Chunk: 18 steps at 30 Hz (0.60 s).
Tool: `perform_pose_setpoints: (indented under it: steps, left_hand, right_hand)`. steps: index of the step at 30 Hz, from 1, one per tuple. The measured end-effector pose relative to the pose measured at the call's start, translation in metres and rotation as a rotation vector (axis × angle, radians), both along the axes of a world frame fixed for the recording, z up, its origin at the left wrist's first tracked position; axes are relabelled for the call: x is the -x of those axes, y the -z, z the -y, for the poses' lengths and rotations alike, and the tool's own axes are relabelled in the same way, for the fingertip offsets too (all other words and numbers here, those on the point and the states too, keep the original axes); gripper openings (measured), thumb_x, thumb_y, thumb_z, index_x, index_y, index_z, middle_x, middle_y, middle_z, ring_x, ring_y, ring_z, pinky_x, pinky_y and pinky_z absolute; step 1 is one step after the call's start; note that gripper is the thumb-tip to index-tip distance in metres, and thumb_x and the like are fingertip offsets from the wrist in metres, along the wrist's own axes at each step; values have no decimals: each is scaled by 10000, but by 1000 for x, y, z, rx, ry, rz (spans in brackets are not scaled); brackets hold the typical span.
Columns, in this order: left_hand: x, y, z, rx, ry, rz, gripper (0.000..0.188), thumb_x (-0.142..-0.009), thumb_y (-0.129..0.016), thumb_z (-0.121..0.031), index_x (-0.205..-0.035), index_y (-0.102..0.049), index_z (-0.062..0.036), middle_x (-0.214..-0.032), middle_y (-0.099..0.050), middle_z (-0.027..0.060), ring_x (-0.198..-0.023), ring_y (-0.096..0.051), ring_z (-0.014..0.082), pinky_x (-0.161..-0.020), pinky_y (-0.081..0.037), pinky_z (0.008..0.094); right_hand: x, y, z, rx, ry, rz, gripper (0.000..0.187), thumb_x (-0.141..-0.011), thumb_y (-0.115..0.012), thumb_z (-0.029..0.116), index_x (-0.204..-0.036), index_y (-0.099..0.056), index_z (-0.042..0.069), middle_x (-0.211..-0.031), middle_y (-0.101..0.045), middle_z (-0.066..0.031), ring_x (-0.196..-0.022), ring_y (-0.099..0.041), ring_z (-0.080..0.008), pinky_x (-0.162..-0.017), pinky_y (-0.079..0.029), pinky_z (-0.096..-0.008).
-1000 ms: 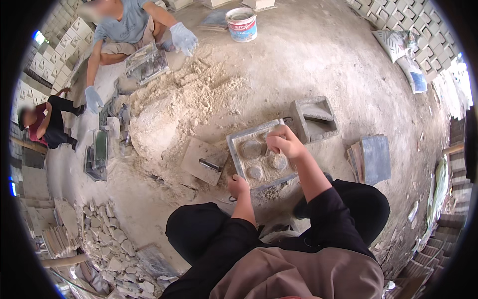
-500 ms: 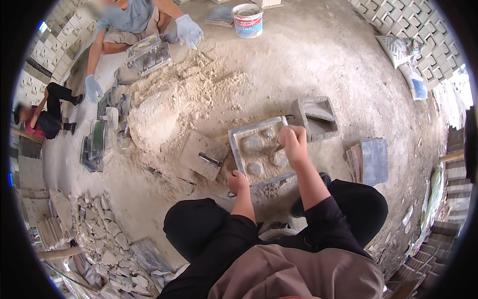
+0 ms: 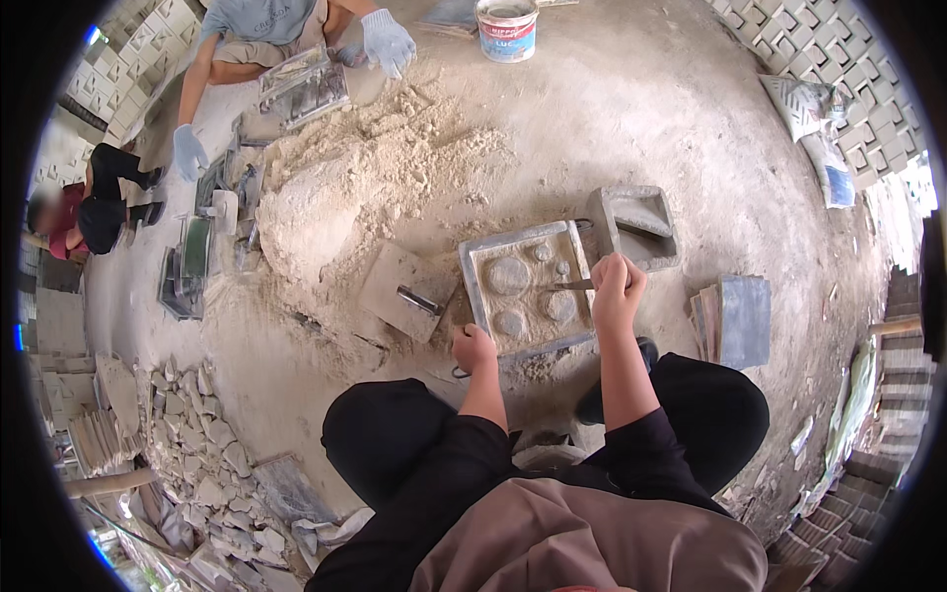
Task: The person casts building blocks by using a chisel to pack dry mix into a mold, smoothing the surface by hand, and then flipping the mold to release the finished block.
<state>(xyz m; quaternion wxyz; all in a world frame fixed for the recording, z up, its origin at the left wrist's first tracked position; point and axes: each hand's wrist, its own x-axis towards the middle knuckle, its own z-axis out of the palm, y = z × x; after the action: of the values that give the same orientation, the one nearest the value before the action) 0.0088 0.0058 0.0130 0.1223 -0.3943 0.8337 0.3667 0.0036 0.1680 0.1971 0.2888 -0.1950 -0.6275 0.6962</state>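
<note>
A square grey mould (image 3: 471, 266) lies in front of me, packed with sandy material around several raised round discs. My right hand (image 3: 619, 286) is closed around the handle of a thin, narrow-bladed tool (image 3: 569, 286). The blade points left, low over the filling between the discs. My left hand (image 3: 474, 347) is closed at the mould's near left corner, beside a dark wire loop (image 3: 460, 373); what its fingers grip is hidden. Left of the mould lies a flat square board (image 3: 390, 283) with a metal handle (image 3: 419, 300).
A pale powder heap (image 3: 316, 212) spreads beyond the board. Right of the mould sit a grey box (image 3: 668, 242) and stacked plates (image 3: 742, 321). A gloved co-worker (image 3: 261, 25) sits far left by metal moulds (image 3: 194, 247). A bucket (image 3: 507, 37) stands at the back; rubble (image 3: 202, 444) lies left.
My right hand has moved right and slightly nearer me, and the tool's blade now shows over the filling. My left hand stays at the corner. The whole view has shifted slightly.
</note>
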Motion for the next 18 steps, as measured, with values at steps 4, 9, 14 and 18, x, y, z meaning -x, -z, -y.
perform_pose_setpoints:
  steps: [4,9,14,18]
  left_hand:
    - [0,-3,0,12,-23,-19,352,-776,-351,-278,-909,-592,-59,-931,-606,190,-856,-560,393,-733,-424,509]
    - [1,-2,1,-14,5,6,349,-785,-348,-283,-918,-595,-75,-943,-606,182,-861,-562,385,-737,-428,503]
    - [0,3,2,-3,-24,-50,336,-772,-358,-282,-904,-591,-78,-915,-609,188,-836,-559,403,-719,-426,514]
    - [0,1,-1,-9,-15,-4,336,-765,-362,-283,-898,-589,-74,-909,-612,187,-829,-562,404,-719,-425,516]
  right_hand:
    - [-7,-13,1,-118,-11,74,335,-880,-401,136,-557,-376,49,-520,-356,41,-488,-291,-30,-432,-202,-231]
    - [-28,-3,5,-216,-157,132,285,-874,-408,131,-603,-408,42,-563,-359,45,-534,-305,-32,-467,-228,-222]
    - [-49,0,12,-163,-267,100,254,-825,-329,53,-573,-350,23,-619,-368,-24,-588,-306,-93,-555,-263,-238]
    - [-36,0,0,-34,-181,6,251,-852,-371,116,-610,-367,51,-601,-336,35,-576,-293,-51,-514,-243,-224]
